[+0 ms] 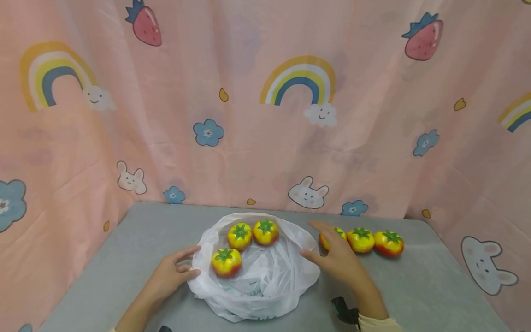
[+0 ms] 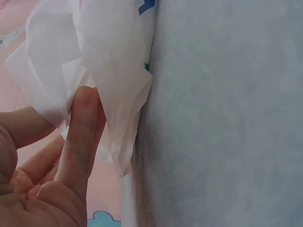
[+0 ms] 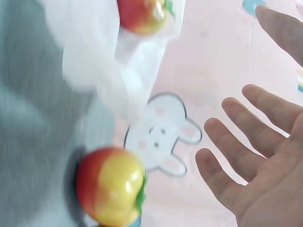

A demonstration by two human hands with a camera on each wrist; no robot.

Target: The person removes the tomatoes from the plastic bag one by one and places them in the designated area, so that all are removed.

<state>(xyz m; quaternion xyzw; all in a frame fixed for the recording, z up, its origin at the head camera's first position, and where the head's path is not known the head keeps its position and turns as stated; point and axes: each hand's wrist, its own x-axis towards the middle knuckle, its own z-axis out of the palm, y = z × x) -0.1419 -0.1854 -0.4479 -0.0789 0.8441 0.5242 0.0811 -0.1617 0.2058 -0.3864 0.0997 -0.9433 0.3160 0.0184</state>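
Note:
A white plastic bag (image 1: 282,281) lies with its mouth spread wide on the grey table. Inside it sit three yellow-and-red tomatoes (image 1: 226,263) with green star-shaped tops. My left hand (image 1: 170,274) holds the bag's left rim, the thin plastic (image 2: 109,71) passing between its fingers in the left wrist view. Over the bag's right rim hovers my right hand (image 1: 338,258), fingers spread and holding nothing. Beside it, three more tomatoes (image 1: 388,244) stand in a row to the right of the bag; the nearest is partly hidden behind the hand.
The grey table (image 1: 423,286) reaches back to a pink curtain (image 1: 249,175) printed with rainbows, rabbits and strawberries, which also closes in both sides. A dark wrist-worn device (image 1: 344,311) shows by the right forearm.

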